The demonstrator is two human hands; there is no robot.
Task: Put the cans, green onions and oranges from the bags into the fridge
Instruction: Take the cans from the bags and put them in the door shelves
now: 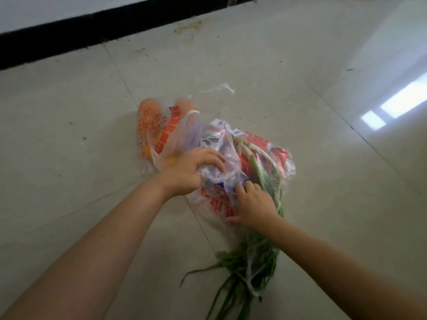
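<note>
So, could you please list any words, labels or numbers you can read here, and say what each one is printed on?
Nothing can be read.
Red print on the plastic bag: too blurred.
Red print on the bag under the right hand: too blurred.
White stickers: too small.
Red cans: no readable brand.

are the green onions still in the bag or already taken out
Still in the bag. The green onions lie under clear plastic beside the red cans, with only their leaf tips sticking out of the bag's open end on the floor.
</note>
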